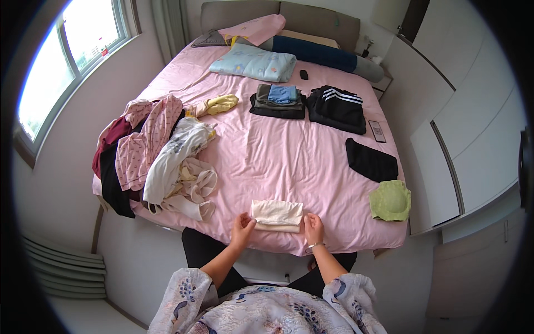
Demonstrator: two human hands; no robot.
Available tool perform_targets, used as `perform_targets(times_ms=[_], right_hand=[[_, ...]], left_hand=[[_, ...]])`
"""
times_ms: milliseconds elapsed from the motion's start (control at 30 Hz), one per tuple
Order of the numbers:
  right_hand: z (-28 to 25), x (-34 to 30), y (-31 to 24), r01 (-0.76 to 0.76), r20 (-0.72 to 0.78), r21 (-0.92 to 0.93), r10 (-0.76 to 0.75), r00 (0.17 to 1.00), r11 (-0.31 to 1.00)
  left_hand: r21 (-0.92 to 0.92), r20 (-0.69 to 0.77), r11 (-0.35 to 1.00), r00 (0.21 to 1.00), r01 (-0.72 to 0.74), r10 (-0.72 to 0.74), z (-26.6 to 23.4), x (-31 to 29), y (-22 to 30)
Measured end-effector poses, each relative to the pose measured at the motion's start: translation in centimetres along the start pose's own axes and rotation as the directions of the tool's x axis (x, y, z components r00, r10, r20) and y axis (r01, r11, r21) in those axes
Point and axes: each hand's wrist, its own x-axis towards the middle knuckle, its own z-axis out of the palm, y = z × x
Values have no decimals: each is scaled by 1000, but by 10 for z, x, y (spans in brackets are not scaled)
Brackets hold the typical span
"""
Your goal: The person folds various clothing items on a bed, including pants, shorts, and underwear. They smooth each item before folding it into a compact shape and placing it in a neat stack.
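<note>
Cloth [277, 216] lies folded at lower centre, near the front edge of the bed [278, 167]. Your left hand [242, 227] and right hand [314, 229] flank its ends, fingers curled; can't tell if either pinches it. Lifting unevenly could let the folds slip open; tugging toward you could drop it.

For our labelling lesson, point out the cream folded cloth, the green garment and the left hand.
Cream folded cloth [277, 212]: head view, upper layer.
Green garment [390, 201]: head view, middle.
Left hand [241, 228]: head view, middle.
</note>
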Motion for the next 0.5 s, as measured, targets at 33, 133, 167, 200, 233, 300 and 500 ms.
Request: perform_targets(times_ms=[33, 133, 167, 200, 233, 300, 500], right_hand=[[0, 6, 10, -252, 1, 167, 255, 967, 953], [7, 34, 51, -610, 227, 170, 572, 788, 774], [18, 31, 10, -699, 383, 281, 591, 710, 657], [19, 37, 22, -731, 398, 277, 618, 678, 623], [22, 32, -20, -750, 441, 239, 619, 650, 617], [19, 28, -27, -787, 504, 240, 620, 602, 569], [11, 13, -24, -769, 560, 338, 541, 627, 542]], left_hand=[[-186, -15, 961, 977, 206, -213, 5, 8, -2], [-338, 285, 803, 867, 491, -410, 21, 19, 32], [-366, 320, 776, 852, 514, -414, 9, 21, 20], [-303, 341, 794, 838, 526, -425, 16, 23, 16], [-251, 308, 815, 841, 522, -444, 5, 24, 10], [-107, 301, 830, 813, 548, -498, 6, 28, 16], [-194, 254, 833, 847, 518, -467, 15, 15, 14]])
